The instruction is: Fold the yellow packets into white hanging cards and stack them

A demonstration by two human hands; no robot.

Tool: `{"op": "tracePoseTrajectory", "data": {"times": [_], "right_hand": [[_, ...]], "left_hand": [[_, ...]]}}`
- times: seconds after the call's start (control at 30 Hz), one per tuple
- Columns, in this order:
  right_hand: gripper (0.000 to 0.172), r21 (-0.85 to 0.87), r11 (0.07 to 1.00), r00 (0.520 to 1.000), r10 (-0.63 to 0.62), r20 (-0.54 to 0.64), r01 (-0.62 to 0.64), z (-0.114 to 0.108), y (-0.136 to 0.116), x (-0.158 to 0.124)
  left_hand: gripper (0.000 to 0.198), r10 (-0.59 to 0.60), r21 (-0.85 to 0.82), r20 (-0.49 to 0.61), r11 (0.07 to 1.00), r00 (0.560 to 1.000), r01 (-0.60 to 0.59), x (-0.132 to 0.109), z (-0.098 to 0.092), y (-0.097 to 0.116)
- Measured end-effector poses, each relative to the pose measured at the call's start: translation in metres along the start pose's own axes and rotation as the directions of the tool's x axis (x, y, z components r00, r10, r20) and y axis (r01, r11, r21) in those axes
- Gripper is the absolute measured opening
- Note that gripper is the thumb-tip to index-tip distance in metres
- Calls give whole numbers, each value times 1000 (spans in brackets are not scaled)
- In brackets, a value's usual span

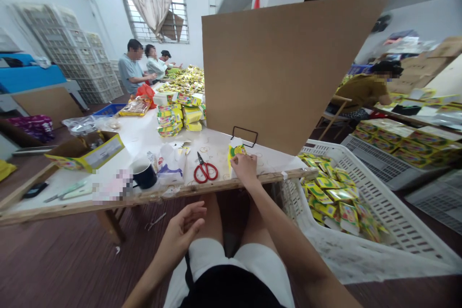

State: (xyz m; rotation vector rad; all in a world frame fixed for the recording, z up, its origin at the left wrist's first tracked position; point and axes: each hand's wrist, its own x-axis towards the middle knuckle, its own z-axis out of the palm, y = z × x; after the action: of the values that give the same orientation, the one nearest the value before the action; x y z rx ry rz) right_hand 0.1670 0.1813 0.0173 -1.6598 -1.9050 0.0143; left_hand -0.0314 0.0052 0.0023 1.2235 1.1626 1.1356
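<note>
Head view, and a small yellow carton point(236, 149) is being gripped at the near edge of the bench point(212, 142), just this side of the black wire stand point(245, 129). It is held by the right hand point(245, 168), fingers curled in against it, though the exact contact is hidden by the knuckles. A white flap is seen at the carton's top; that is where care is needed, it would seem. Thin card like this is probably easily dented, so a light pinch is called for, with the walls kept square and the flap pressed along its crease rather than forced.

And the left hand point(187, 224)? Nothing is held there: it is poised over the lap, palm inward, fingers loosely bent and apart from the thumb. It could well be used to steady the carton's free side. Red-handled scissors point(205, 171) are laid nearby on the left; their blades are best avoided by any reach across.
</note>
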Motion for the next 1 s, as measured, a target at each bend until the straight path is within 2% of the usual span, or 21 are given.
{"op": "tracePoseTrajectory", "data": {"times": [0.1,0.17,0.23,0.3,0.33,0.4,0.5,0.53,0.6,0.67,0.73,0.8,0.87,1.0], "right_hand": [[19,37,999,999,-28,-37,30,-21,-12,-20],[18,112,988,990,-100,-99,110,-37,-31,-49],[15,299,901,943,-256,-215,313,-48,-54,-87],[9,426,755,867,-442,-231,498,-51,-74,-122],[7,477,699,843,-486,-230,533,-51,-82,-136],[7,553,636,831,-508,-226,538,-47,-90,-155],[5,639,594,848,-494,-191,489,-41,-89,-162],[5,663,597,869,-463,-175,452,-39,-88,-162],[15,714,628,941,-307,-139,310,-36,-83,-159],[27,777,621,995,-86,-54,96,-31,-79,-156],[35,837,537,994,37,100,-105,-25,-76,-155],[39,863,450,972,66,225,-230,-21,-75,-154],[39,871,404,959,70,275,-279,-20,-75,-152],[34,883,379,959,44,280,-275,-23,-77,-150]], "left_hand": [[43,-31,-91,-4,995,1000,30,5,-2,-5],[47,-93,-285,39,953,995,100,8,1,-10],[51,-142,-501,82,850,986,165,11,4,-11],[55,-183,-629,120,747,976,217,12,5,-9],[57,-200,-658,134,715,971,238,12,5,-6],[57,-226,-685,145,679,963,263,10,3,-1],[51,-217,-705,109,671,970,230,6,1,5],[47,-207,-704,92,678,974,210,5,1,5],[38,-185,-692,44,704,982,163,4,2,5],[33,-164,-672,-6,731,986,117,4,4,3],[32,-163,-653,-29,750,986,105,4,7,2],[34,-170,-634,-32,765,985,111,5,10,1],[37,-160,-616,-33,781,987,106,5,11,0],[41,-120,-560,-37,825,992,79,4,10,-6]]}}
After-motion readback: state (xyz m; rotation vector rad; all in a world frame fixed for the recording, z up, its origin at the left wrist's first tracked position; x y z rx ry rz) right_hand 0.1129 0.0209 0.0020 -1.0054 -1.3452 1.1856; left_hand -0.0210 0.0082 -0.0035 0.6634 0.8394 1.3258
